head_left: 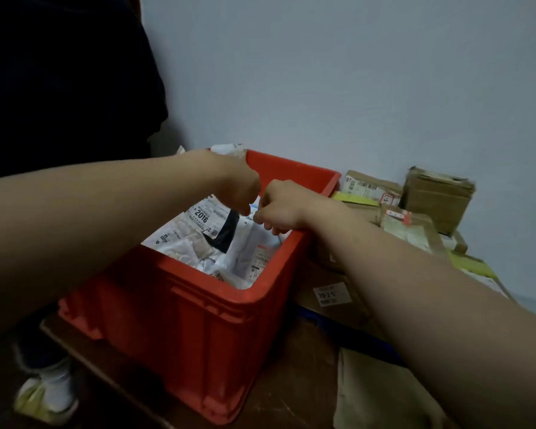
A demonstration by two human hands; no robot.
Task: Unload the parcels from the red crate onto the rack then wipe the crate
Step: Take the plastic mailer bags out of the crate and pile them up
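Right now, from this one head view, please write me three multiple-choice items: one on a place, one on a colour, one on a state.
1. Where are the brown cardboard boxes?
A) to the right of the red plastic crate
B) inside it
C) on top of its rim

2. What colour are most of the soft plastic parcel bags in the crate?
A) green
B) white
C) orange

3. What are the left hand and the right hand doing?
A) hanging idle
B) wiping the crate
C) gripping a white bag in the crate

Answers:
1 A: the boxes are stacked outside the crate's right wall.
2 B: the bags look white, with printed labels.
3 C: the curled fingers of both hands meet on the bag.
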